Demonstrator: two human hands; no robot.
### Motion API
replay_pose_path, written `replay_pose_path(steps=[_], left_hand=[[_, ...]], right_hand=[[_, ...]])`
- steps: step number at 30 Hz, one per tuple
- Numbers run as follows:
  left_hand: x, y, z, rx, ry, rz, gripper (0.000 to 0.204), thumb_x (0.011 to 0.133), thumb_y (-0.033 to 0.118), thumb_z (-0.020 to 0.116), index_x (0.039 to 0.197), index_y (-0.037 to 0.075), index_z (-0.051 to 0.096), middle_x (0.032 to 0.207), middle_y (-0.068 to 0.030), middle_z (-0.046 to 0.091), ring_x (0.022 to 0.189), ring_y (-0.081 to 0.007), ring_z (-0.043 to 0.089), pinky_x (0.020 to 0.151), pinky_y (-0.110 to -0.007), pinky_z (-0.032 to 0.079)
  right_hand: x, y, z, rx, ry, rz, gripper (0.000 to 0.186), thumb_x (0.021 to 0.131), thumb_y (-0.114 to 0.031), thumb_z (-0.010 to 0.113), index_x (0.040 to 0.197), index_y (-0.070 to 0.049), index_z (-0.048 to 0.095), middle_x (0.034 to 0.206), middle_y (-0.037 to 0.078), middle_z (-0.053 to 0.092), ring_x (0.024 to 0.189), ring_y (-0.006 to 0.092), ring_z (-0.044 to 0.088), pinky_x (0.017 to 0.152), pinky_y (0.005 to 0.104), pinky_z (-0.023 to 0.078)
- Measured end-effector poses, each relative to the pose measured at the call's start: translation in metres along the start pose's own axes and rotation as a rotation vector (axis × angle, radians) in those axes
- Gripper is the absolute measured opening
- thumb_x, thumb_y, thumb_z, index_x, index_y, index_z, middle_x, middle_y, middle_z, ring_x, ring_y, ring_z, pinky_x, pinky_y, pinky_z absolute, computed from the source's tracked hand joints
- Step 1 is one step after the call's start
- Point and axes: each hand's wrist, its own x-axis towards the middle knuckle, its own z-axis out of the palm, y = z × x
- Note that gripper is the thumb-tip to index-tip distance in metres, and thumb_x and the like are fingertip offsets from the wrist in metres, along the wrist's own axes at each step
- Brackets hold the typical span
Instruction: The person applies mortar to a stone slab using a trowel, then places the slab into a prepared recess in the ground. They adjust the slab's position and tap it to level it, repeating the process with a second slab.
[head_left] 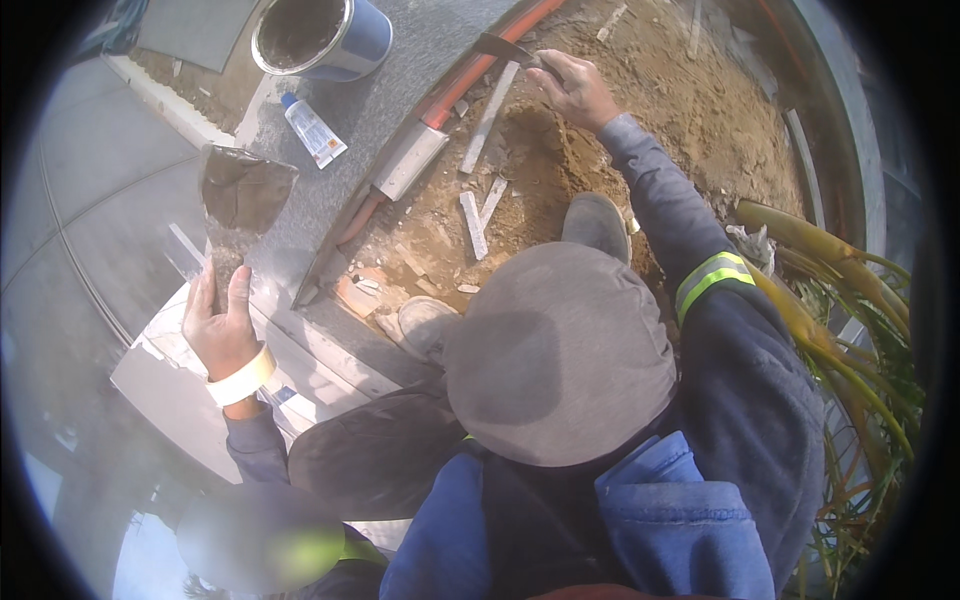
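My left hand (222,325), a pale band at its wrist, is closed around the narrow lower end of a wide putty knife (248,195). Brown-grey paste covers the broad blade. Farther off to the right, my right hand (578,88) grips a smaller putty knife (503,48) with a dark blade pointing left, above the orange-red edging. Its handle is mostly hidden in my fingers. Between the hands, on a grey stone slab (410,70), lies a white and blue tube (314,132) with a blue cap. Behind it stands an open blue and white tin (360,45).
Sandy soil (690,130) with loose stone strips (475,225) lies inside the slab's edge. My boots (597,222) are in it. A grey cap (560,350) covers the middle of view. Palm-like stems (850,350) crowd the right. Pale boards (190,400) lie at left.
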Motion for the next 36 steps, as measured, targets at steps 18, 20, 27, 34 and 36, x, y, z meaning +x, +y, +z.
replay_pose_path(steps=[18,20,27,34,36], left_hand=[[-0.003,-0.024,-0.018,0.047,0.159,0.144,0.047,0.090,0.028,0.082,0.121,-0.005,0.072,0.099,-0.0128,0.074,0.084,-0.0176,0.067,0.079,-0.029,0.053],[-0.012,-0.024,-0.022,0.022,0.129,0.093,0.046,0.091,0.028,0.081,0.123,-0.004,0.072,0.102,-0.0123,0.075,0.089,-0.0178,0.068,0.082,-0.029,0.053],[-0.034,0.014,-0.027,-0.286,0.147,-0.273,0.038,0.093,0.018,0.076,0.124,-0.002,0.070,0.111,-0.0143,0.076,0.101,-0.0200,0.071,0.089,-0.032,0.054],[-0.033,0.003,-0.022,-0.435,0.164,-0.334,0.038,0.092,0.013,0.077,0.125,-0.002,0.070,0.114,-0.0104,0.076,0.106,-0.0159,0.069,0.093,-0.028,0.053],[-0.032,0.004,-0.021,-0.412,0.165,-0.318,0.037,0.092,0.014,0.077,0.125,-0.002,0.070,0.114,-0.0110,0.076,0.106,-0.0172,0.069,0.094,-0.029,0.053]], right_hand=[[-0.058,-0.148,0.045,0.132,-0.342,-0.147,0.039,0.093,-0.003,0.070,0.130,0.001,0.059,0.093,0.015,0.064,0.076,0.0291,0.066,0.064,0.0374,0.054],[-0.066,-0.172,0.079,0.233,-0.498,-0.162,0.045,0.092,-0.003,0.070,0.135,0.002,0.057,0.095,0.016,0.062,0.077,0.0317,0.064,0.066,0.0397,0.053],[-0.072,-0.211,0.142,0.346,-0.639,-0.183,0.051,0.095,-0.008,0.068,0.142,0.002,0.052,0.094,0.017,0.057,0.080,0.0353,0.060,0.071,0.0440,0.053],[-0.075,-0.201,0.145,0.311,-0.521,-0.087,0.052,0.093,-0.004,0.070,0.142,0.001,0.055,0.093,0.014,0.058,0.077,0.0293,0.059,0.071,0.0396,0.051],[-0.074,-0.197,0.141,0.304,-0.485,-0.063,0.050,0.093,-0.005,0.071,0.141,0.000,0.057,0.092,0.013,0.058,0.076,0.0286,0.060,0.071,0.0395,0.052]])
